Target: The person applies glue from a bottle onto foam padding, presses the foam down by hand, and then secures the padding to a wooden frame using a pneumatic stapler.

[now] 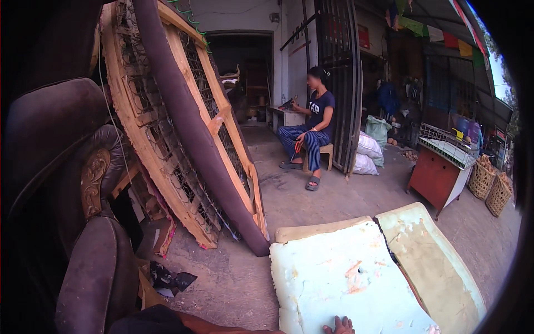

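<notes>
My right hand (339,325) shows only its fingers at the lower edge. They lie spread on a worn, pale blue-green foam slab (328,278) and hold nothing. A tan foam piece (431,261) lies against the slab's right side, with a dark gap between them. More tan foam (320,229) shows under the slab's far edge. My left forearm (222,324) runs along the lower edge from a dark sleeve; its hand is out of the picture.
A stripped sofa frame (231,131) with wood slats and springs leans at left, beside dark upholstered furniture (92,284). Ahead, a person (320,114) sits on a low stool (328,151). A red-and-white cabinet (436,175), wicker baskets (497,195) and sacks (368,147) stand at right.
</notes>
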`<state>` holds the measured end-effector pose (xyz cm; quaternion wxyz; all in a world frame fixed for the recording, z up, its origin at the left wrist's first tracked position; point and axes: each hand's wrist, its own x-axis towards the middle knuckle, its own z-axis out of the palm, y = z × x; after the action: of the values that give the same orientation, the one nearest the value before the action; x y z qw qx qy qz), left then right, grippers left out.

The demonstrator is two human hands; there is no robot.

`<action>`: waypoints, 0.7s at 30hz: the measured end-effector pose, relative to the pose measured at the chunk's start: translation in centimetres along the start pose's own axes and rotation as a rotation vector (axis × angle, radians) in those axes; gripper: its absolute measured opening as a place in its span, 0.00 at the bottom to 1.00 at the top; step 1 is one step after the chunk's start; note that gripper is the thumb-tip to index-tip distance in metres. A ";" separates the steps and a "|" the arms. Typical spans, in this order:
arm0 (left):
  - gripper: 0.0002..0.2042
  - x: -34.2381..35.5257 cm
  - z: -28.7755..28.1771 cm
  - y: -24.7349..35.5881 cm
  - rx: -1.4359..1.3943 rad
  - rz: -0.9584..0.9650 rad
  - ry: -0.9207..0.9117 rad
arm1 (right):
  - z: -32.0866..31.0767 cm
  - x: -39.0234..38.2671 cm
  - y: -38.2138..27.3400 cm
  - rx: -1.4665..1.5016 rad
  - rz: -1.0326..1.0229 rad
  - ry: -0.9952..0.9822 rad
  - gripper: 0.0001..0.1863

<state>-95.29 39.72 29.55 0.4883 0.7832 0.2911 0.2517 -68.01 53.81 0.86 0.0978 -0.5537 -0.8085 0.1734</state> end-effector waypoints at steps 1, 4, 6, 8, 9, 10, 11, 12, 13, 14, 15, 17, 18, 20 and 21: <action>0.25 0.3 0.1 0.2 0.010 -0.001 -0.007 | 0.2 -0.2 -0.8 -0.035 0.043 -0.058 0.40; 0.25 0.6 0.6 0.3 0.043 -0.005 -0.010 | 0.5 -0.1 -1.7 -0.067 0.106 -0.147 0.43; 0.25 0.9 0.7 0.5 0.064 -0.010 -0.008 | 0.4 -0.3 -1.6 -0.081 0.106 -0.148 0.43; 0.25 1.0 0.8 0.6 0.096 -0.014 0.000 | 1.0 -0.5 -0.9 -0.073 0.089 -0.128 0.43; 0.25 1.1 1.0 0.6 0.105 -0.017 0.002 | 0.7 -0.6 -1.2 -0.073 0.097 -0.143 0.43; 0.25 1.1 1.1 0.5 0.119 -0.023 0.010 | 0.2 -0.5 -1.5 -0.073 0.105 -0.159 0.43; 0.26 1.3 1.0 0.6 0.139 -0.026 0.014 | -0.6 -0.1 -1.6 -0.075 0.094 -0.150 0.43; 0.26 1.5 1.1 0.6 0.162 -0.033 0.026 | -3.0 -0.1 -2.6 -0.045 0.080 -0.206 0.41; 0.26 1.6 1.0 0.6 0.189 -0.043 0.034 | -4.6 0.0 -2.9 -0.017 0.068 -0.263 0.39; 0.26 2.0 0.9 0.6 0.225 -0.060 0.041 | -4.2 0.2 -1.8 -0.024 0.062 -0.263 0.39; 0.26 2.7 0.6 0.4 0.276 -0.083 0.039 | -3.5 0.0 0.5 0.089 -0.056 -0.114 0.36; 0.26 4.2 -0.4 -0.3 0.491 -0.192 0.070 | -7.2 0.3 1.8 0.257 -0.233 0.072 0.28; 0.20 5.2 -0.4 -1.7 0.619 0.054 0.356 | -9.5 0.0 2.3 0.304 -0.107 0.037 0.26; 0.21 6.7 -2.7 -0.8 0.897 -0.288 0.211 | -15.0 0.2 1.3 0.311 0.016 -0.036 0.25; 0.21 7.6 -4.4 1.7 0.863 -0.305 0.185 | -18.4 0.1 0.2 0.241 -0.061 -0.037 0.24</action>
<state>-92.63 47.18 33.68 0.1213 0.8373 0.5234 0.1017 -61.42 57.11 17.77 0.1539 -0.5097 -0.8000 0.2767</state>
